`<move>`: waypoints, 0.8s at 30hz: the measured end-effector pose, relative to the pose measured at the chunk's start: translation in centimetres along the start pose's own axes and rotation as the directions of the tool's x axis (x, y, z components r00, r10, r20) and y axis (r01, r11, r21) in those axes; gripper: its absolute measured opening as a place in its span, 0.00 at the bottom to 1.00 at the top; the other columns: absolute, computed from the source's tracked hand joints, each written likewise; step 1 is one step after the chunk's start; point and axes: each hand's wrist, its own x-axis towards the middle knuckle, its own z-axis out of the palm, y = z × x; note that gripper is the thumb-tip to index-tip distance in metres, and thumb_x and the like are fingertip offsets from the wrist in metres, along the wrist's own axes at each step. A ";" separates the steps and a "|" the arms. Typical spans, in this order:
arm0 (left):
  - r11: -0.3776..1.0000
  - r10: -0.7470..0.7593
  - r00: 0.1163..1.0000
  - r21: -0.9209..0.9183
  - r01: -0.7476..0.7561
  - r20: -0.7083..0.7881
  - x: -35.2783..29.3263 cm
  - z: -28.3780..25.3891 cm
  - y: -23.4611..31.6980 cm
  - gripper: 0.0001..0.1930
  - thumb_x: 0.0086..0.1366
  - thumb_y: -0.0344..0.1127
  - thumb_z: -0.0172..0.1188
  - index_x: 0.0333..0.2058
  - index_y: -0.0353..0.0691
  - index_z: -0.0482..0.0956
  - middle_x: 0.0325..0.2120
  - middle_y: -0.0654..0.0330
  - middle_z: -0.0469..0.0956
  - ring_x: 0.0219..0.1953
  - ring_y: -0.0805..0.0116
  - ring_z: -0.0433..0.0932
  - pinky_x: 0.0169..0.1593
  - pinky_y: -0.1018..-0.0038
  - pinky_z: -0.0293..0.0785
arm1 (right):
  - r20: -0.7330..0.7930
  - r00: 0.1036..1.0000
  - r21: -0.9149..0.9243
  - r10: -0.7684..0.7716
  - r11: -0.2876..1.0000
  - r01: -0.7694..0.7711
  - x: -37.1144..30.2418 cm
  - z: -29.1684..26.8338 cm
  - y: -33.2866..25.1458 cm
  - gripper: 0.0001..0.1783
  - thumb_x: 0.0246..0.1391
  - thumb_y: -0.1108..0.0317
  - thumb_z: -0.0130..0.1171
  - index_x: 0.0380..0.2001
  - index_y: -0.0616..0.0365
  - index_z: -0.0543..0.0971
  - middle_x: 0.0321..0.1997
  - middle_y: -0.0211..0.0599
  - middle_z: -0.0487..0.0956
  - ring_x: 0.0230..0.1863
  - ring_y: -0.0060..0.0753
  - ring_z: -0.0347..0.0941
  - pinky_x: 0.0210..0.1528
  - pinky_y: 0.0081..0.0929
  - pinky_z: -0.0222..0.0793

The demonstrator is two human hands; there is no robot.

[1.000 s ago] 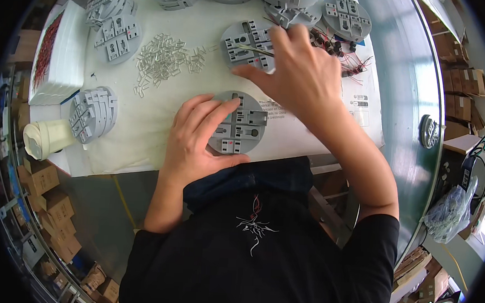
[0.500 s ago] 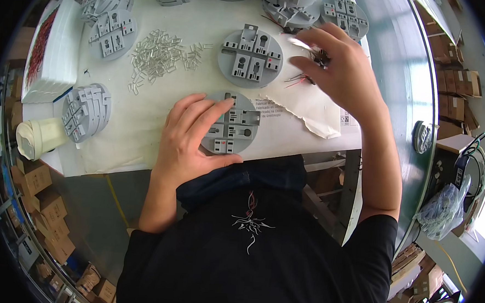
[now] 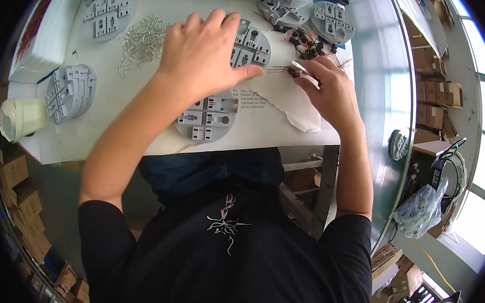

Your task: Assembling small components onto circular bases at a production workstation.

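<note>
head view: me at a white surface (image 3: 117,128), both hands up over grey round discs.
left hand: my left hand (image 3: 204,53) lies spread flat, palm down, on the far disc (image 3: 254,39); fingers open, pressing rather than gripping.
right hand: my right hand (image 3: 325,87) is pinched closed on a small dark part (image 3: 294,72) with thin red leads, plus what looks like a slim pale tool; too small to tell.
near disc: the near disc (image 3: 208,119) lies by the surface's front edge, just below my left wrist; some slots show dark or red bits, others look bare.
progress: I judge it midway. The near disc looks partly filled, the far one is half hidden under my hand, so its fill is unclear.
left to do: a pile of dark parts (image 3: 308,42) waits just past my right hand; clear clips (image 3: 141,39) lie in a loose heap to the left.
stacks: more discs sit at the far right (image 3: 331,22), far left (image 3: 104,12), and stacked on edge at left (image 3: 70,90).
materials: discs are matte grey moulded plastic with raised rectangular blocks and keyhole slots; clips are glossy and see-through; leads are thin wire.
other: a paper sheet (image 3: 288,107), torn and curled, lies under my right hand; a pale cup (image 3: 22,118) lies at the left corner.
</note>
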 end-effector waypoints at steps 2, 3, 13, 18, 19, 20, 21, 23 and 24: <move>0.997 0.045 0.998 0.064 -0.048 0.053 1.4 0.7 -0.8 0.48 0.55 0.65 0.74 0.68 0.42 0.72 0.57 0.57 0.79 0.58 0.51 0.79 0.60 0.55 0.77 | -0.012 1.000 0.057 0.002 0.998 -0.001 -0.6 0.7 -0.4 0.19 0.54 0.69 0.74 0.50 0.52 0.86 0.44 0.36 0.84 0.36 0.48 0.80 0.40 0.38 0.77; 0.984 0.171 0.983 -0.057 -0.168 0.061 2.1 1.0 -1.6 0.47 0.56 0.62 0.74 0.69 0.43 0.71 0.59 0.57 0.78 0.59 0.51 0.79 0.61 0.56 0.76 | -0.048 0.999 0.050 -0.024 0.998 0.026 -0.8 1.1 -0.4 0.19 0.54 0.70 0.74 0.50 0.52 0.86 0.44 0.37 0.84 0.34 0.45 0.79 0.39 0.36 0.77; 0.685 0.356 0.831 -0.486 -0.543 -0.427 1.7 -0.3 -5.6 0.25 0.60 0.36 0.72 0.57 0.39 0.83 0.51 0.54 0.85 0.51 0.55 0.84 0.56 0.65 0.80 | -0.370 0.871 0.406 0.323 0.899 -0.161 -1.8 0.7 0.3 0.12 0.66 0.70 0.67 0.52 0.56 0.86 0.35 0.29 0.84 0.22 0.17 0.71 0.25 0.20 0.67; 0.673 0.224 0.869 -0.576 -0.465 -0.440 -3.3 -3.5 -4.1 0.17 0.60 0.32 0.74 0.48 0.38 0.87 0.40 0.56 0.87 0.42 0.57 0.86 0.47 0.68 0.81 | -0.075 0.904 0.899 0.420 0.421 -0.121 -1.8 0.0 -4.4 0.13 0.71 0.66 0.65 0.52 0.62 0.85 0.32 0.25 0.82 0.22 0.09 0.65 0.24 0.13 0.61; 0.667 0.214 0.867 -0.581 -0.466 -0.450 -3.9 -3.6 -3.3 0.16 0.60 0.31 0.74 0.47 0.37 0.87 0.39 0.56 0.87 0.41 0.59 0.85 0.46 0.69 0.81 | 0.006 0.938 0.936 0.345 0.328 -0.127 -1.7 0.6 -5.6 0.14 0.73 0.66 0.61 0.53 0.65 0.83 0.35 0.30 0.83 0.22 0.10 0.64 0.24 0.15 0.60; 0.662 0.203 0.865 -0.586 -0.467 -0.460 -4.5 -3.6 -2.5 0.16 0.59 0.30 0.75 0.46 0.37 0.88 0.39 0.57 0.87 0.40 0.61 0.85 0.45 0.70 0.81 | 0.080 0.962 0.962 0.259 0.233 -0.143 -1.6 0.9 -6.5 0.16 0.75 0.66 0.58 0.55 0.68 0.81 0.39 0.34 0.83 0.22 0.11 0.62 0.25 0.17 0.59; 0.663 0.189 0.864 -0.589 -0.463 -0.467 -5.2 -3.7 -2.0 0.15 0.59 0.29 0.75 0.46 0.36 0.88 0.38 0.57 0.87 0.39 0.63 0.85 0.44 0.71 0.80 | 0.080 0.963 0.961 0.257 0.236 -0.143 -1.5 1.2 -7.5 0.16 0.75 0.66 0.58 0.55 0.68 0.81 0.39 0.34 0.83 0.22 0.11 0.62 0.25 0.17 0.59; 0.664 0.162 0.862 -0.593 -0.455 -0.480 -6.2 -3.7 -1.4 0.15 0.58 0.26 0.76 0.44 0.36 0.88 0.37 0.57 0.87 0.37 0.66 0.84 0.42 0.73 0.80 | 0.111 0.958 0.973 0.263 0.166 -0.159 -1.4 1.4 -9.4 0.15 0.72 0.64 0.63 0.52 0.65 0.84 0.34 0.29 0.83 0.21 0.11 0.65 0.24 0.15 0.61; 0.664 0.150 0.861 -0.596 -0.453 -0.487 -6.6 -3.6 -1.3 0.14 0.57 0.25 0.77 0.44 0.35 0.88 0.36 0.57 0.87 0.36 0.68 0.84 0.41 0.73 0.79 | 0.126 0.955 0.977 0.267 0.131 -0.166 -1.5 1.5 -10.0 0.14 0.70 0.63 0.66 0.51 0.63 0.85 0.32 0.26 0.83 0.21 0.10 0.66 0.24 0.13 0.61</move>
